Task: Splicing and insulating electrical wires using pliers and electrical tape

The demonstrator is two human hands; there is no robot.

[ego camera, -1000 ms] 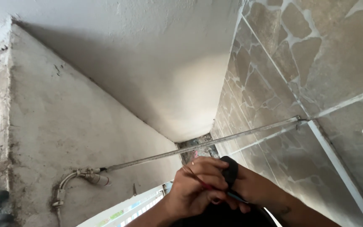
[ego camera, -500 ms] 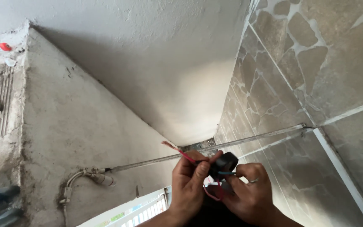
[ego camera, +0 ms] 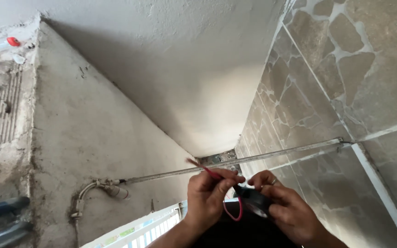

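Two hands are working close together below the thin rod (ego camera: 235, 160); our left hand (ego camera: 210, 193) is pinching the red wire (ego camera: 214, 176) taut, while our right hand (ego camera: 286, 209) is gripping the black tape roll (ego camera: 253, 204) beside it, keeping tape near the wire.

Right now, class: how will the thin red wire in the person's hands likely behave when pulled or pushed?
The red wire probably flops: it sags in a loop below the left hand. It looks light, pinched by fingertips alone. Its short free end stands out straight, suggesting slight springiness.
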